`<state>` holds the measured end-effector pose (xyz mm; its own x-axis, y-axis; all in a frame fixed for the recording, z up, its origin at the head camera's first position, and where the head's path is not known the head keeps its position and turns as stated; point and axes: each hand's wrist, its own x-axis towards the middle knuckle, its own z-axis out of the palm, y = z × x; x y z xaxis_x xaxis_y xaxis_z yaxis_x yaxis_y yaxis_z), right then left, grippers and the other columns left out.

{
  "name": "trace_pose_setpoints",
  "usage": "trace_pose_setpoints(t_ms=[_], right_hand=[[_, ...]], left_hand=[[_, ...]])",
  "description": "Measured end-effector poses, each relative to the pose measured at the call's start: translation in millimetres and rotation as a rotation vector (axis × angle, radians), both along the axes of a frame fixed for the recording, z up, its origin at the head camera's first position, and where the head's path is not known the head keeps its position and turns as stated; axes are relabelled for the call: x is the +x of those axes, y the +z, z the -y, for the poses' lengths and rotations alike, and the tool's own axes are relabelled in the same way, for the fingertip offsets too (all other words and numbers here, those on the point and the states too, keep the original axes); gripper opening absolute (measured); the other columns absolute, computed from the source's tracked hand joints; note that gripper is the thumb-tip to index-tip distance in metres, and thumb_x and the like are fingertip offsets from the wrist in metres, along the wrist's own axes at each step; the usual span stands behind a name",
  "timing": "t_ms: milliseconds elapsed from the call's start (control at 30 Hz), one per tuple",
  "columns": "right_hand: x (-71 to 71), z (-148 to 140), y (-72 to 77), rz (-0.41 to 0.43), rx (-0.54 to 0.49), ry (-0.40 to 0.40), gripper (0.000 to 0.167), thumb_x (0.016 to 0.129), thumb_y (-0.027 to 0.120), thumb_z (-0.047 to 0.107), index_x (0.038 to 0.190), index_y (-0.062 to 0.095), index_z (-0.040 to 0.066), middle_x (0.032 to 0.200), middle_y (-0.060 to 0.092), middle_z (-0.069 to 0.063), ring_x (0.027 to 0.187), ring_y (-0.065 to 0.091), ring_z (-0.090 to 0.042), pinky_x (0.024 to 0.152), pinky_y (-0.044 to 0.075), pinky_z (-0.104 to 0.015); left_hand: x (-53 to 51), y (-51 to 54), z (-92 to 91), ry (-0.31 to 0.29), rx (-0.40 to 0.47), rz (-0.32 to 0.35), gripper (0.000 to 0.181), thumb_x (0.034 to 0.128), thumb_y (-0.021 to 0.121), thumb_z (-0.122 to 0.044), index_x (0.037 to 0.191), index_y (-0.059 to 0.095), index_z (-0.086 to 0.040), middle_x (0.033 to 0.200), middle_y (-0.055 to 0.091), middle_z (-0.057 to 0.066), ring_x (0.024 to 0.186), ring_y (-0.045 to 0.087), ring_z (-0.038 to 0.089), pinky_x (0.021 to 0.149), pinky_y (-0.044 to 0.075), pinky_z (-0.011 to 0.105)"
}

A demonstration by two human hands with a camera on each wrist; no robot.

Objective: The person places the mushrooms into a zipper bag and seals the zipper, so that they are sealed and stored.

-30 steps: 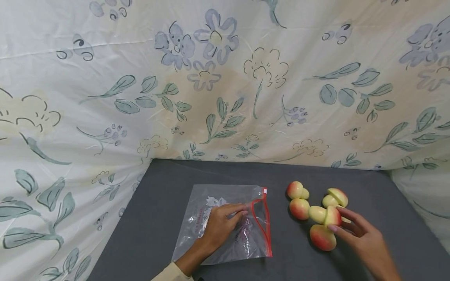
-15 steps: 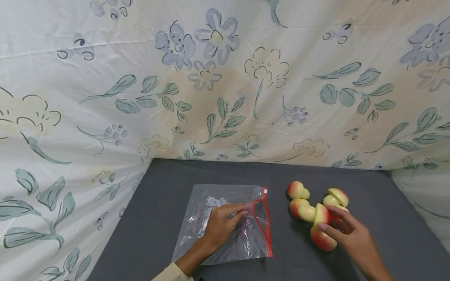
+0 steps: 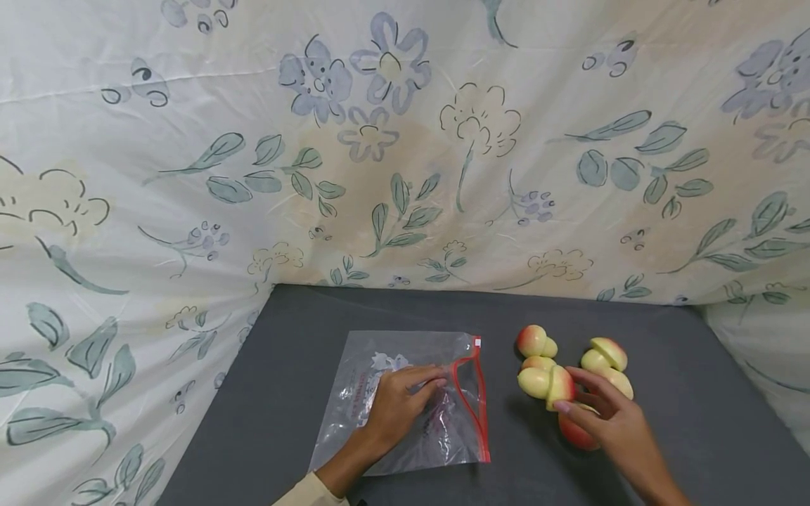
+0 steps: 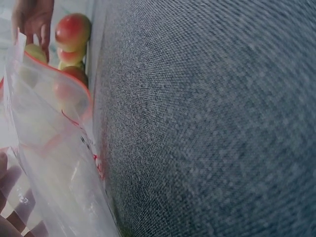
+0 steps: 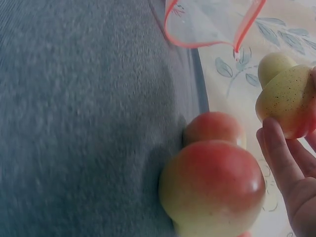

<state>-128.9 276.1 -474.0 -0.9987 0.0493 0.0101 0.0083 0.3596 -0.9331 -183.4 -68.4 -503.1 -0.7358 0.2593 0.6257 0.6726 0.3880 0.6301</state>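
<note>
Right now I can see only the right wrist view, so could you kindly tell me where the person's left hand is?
Observer: In the head view, the left hand is at the clear bag, with finger and thumb close together near the red edge.
Operator: Thank you. My view cuts off most of the bag; are any pieces inside it?
Observer: None that I can see; the red-and-yellow pieces are all to its right.
Operator: Is there any marking on the part I cannot see?
Observer: Yes, a white print shows just beyond the left hand.
</note>
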Motion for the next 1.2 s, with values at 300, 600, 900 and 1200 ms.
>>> trace_pose_setpoints(t_ms=[300,600,900,1200], right_hand=[[1.6,13.2,-1.6,-0.042,-0.07,0.031,0.06,0.096,0.081,0.011,0.15,0.055,0.004,0.13,0.064,0.024,0.111,0.067,0.005,0.084,0.062,-0.022],[-0.7,26.7,-7.4,-0.066,-0.069,0.037,0.059,0.093,0.083,0.009,0.147,0.059,0.005,0.128,0.064,0.026,0.109,0.067,0.004,0.084,0.06,-0.019],[-1.5,40.8,-17.4,-0.172,-0.124,0.146,0.054,0.092,0.079,-0.003,0.143,0.06,-0.002,0.131,0.068,0.016,0.108,0.07,-0.005,0.085,0.061,-0.02],[-4.6,51.9,-28.1,-0.157,-0.145,0.185,0.053,0.093,0.078,-0.003,0.142,0.059,-0.003,0.137,0.064,0.014,0.109,0.071,-0.005,0.086,0.061,-0.022]], left_hand=[[-0.5,-0.8,0.3,-0.004,0.008,0.011,0.021,0.0931,0.082,-0.016,0.114,0.083,-0.016,0.112,0.081,-0.004,0.108,0.077,0.014,0.093,0.062,0.028],[-1.0,-1.4,-0.4,-0.003,0.017,-0.002,0.021,0.0924,0.083,-0.017,0.114,0.084,-0.016,0.112,0.081,-0.003,0.107,0.077,0.016,0.093,0.062,0.029],[0.7,2.0,0.7,0.0,0.027,0.043,0.021,0.0937,0.082,-0.017,0.114,0.084,-0.017,0.113,0.081,-0.004,0.109,0.076,0.014,0.095,0.06,0.026],[1.3,0.5,0.6,-0.009,0.035,0.055,0.021,0.094,0.081,-0.018,0.115,0.084,-0.017,0.114,0.081,-0.005,0.11,0.076,0.015,0.096,0.061,0.029]])
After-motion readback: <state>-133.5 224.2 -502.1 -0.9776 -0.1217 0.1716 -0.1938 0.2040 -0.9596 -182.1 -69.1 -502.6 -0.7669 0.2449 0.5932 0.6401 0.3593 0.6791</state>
